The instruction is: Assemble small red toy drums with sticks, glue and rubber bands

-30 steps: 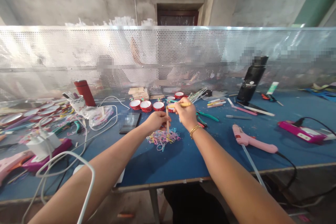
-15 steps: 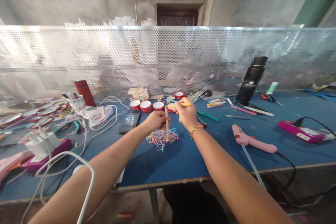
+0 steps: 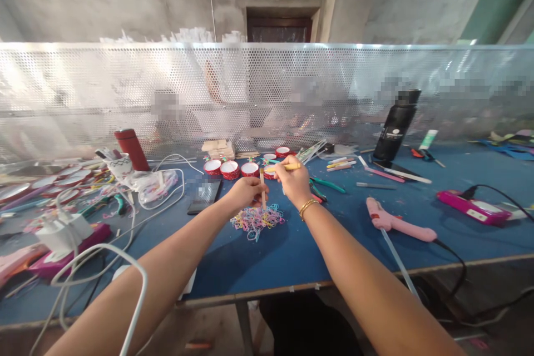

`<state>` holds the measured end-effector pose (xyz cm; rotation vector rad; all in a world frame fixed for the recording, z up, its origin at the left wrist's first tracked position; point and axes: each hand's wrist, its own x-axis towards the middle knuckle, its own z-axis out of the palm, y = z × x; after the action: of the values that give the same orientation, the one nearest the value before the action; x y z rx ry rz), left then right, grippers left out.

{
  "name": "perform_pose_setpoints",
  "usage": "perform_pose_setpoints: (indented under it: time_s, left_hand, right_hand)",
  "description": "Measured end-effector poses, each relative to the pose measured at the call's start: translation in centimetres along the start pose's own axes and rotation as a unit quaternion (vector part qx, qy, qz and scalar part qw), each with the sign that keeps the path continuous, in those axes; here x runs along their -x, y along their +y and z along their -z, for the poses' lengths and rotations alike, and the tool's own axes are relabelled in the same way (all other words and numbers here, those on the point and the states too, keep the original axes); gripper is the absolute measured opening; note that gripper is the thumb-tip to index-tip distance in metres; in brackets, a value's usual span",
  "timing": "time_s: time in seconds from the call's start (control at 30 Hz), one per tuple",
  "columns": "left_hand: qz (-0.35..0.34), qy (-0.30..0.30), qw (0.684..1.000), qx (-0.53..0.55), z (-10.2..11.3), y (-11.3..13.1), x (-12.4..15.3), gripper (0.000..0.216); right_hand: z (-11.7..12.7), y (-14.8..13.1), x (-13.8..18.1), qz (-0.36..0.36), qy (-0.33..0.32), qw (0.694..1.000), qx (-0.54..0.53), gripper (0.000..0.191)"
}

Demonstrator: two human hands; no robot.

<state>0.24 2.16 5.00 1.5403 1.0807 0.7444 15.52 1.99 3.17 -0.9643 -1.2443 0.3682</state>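
My left hand is closed around a flat wooden stick, which stands upright over the table. A yellow marker is pinched in my right hand, lying nearly level with its tip pointing left. The tip is at the top of the stick, where the wood looks darker; whether they touch I cannot tell. Just below both hands spreads a pile of small coloured rubber bands. Several red-rimmed round pieces with white tops stand behind my hands.
A black phone lies left of my left hand. Green-handled pliers are by my right wrist. Farther right are a pink glue gun, a black bottle and a magenta power strip. White cables cross the left side.
The whole view has shifted slightly to the left. Both hands keep their hold on the stick and the marker, with little visible movement between them.
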Motion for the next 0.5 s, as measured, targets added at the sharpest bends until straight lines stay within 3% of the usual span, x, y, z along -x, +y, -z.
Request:
perform_pose_setpoints:
  time_s: [0.5]
  left_hand:
    - [0.002, -0.002, 1.0, 0.003, -0.08, 0.12, 0.17, 0.019]
  right_hand:
    - [0.06, -0.36, 0.1, -0.009, -0.005, 1.0, -0.009, 0.017]
